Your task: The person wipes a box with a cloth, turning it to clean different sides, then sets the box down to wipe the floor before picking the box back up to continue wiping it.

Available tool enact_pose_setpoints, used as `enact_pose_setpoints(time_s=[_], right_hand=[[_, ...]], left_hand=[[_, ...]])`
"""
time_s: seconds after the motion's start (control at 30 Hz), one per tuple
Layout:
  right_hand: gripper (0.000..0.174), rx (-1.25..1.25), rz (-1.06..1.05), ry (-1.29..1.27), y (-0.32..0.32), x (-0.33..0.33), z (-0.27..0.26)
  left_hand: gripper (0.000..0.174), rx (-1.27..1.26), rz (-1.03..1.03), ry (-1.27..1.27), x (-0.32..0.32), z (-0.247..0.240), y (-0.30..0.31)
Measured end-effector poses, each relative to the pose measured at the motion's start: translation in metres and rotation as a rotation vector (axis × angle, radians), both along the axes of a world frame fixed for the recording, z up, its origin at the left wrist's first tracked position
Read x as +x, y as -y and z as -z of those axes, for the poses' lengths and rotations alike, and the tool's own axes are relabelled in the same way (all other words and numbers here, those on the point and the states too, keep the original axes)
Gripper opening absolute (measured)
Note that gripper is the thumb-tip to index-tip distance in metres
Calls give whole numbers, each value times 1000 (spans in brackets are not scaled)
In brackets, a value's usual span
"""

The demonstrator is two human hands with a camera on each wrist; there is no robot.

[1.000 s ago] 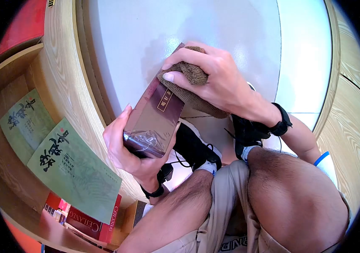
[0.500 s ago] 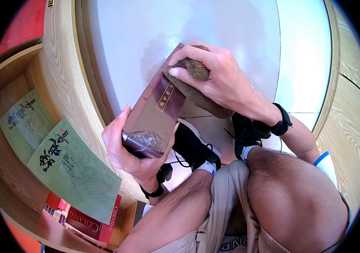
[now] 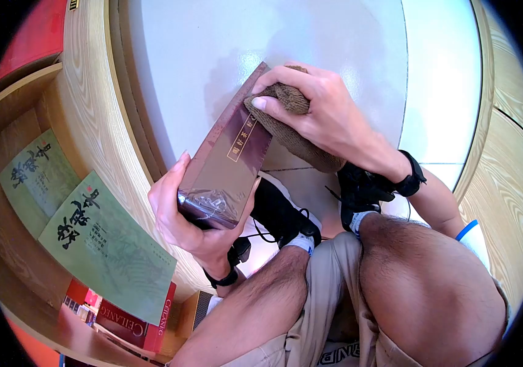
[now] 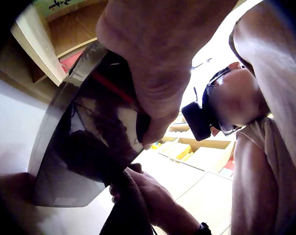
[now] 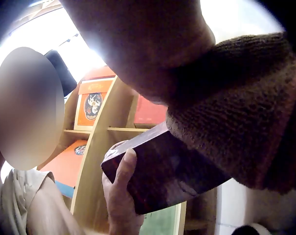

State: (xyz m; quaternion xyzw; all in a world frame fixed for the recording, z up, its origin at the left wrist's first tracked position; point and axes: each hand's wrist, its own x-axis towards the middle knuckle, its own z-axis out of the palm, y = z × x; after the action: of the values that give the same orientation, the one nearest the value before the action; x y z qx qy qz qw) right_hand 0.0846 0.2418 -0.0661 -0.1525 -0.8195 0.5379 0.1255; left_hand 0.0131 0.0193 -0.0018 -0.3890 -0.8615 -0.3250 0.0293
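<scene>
My left hand [image 3: 179, 217] grips the near end of a long dark maroon box [image 3: 218, 177] with a glossy clear wrap and a gold-framed label. The box is tilted above the floor, its far end pointing up and right in the head view. A bunched brown knit cloth [image 3: 295, 140] is pinched between the thumb and fingers of my right hand [image 3: 335, 113], lying against the box's upper face near the far end. In the right wrist view the cloth [image 5: 236, 117] overlaps the box [image 5: 172, 171]; the left thumb lies along the box's edge.
At the left, a wooden shelf [image 3: 87, 101] holds two green printed sheets [image 3: 108, 244] and a red box [image 3: 123, 321]. Below the hands are black shoes [image 3: 280, 211] on the pale tiled floor [image 3: 335, 30]. Wooden cabinetry [image 3: 506, 153] stands at the right.
My right hand and the cloth have slid a little right and up in the head view, uncovering more of the gold label. The left hand and the box have barely moved.
</scene>
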Motion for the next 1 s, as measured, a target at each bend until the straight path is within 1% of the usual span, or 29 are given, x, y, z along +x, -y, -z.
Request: enact_pose_setpoints(time_s=[0.13,0.63,0.83,1.0], right_hand=[[20,-17,3,-7,-1,2,0],[23,2,-25,100,-8,17,6],[25,35,-44,111,-12,23,9],[25,14,-64,178,-14,27,7]], left_hand=[[97,1,-1,-2,0,0,0],[98,-15,-7,17,1,-3,0],[98,11,2,38,0,-2,0],[98,3,2,37,0,-3,0]])
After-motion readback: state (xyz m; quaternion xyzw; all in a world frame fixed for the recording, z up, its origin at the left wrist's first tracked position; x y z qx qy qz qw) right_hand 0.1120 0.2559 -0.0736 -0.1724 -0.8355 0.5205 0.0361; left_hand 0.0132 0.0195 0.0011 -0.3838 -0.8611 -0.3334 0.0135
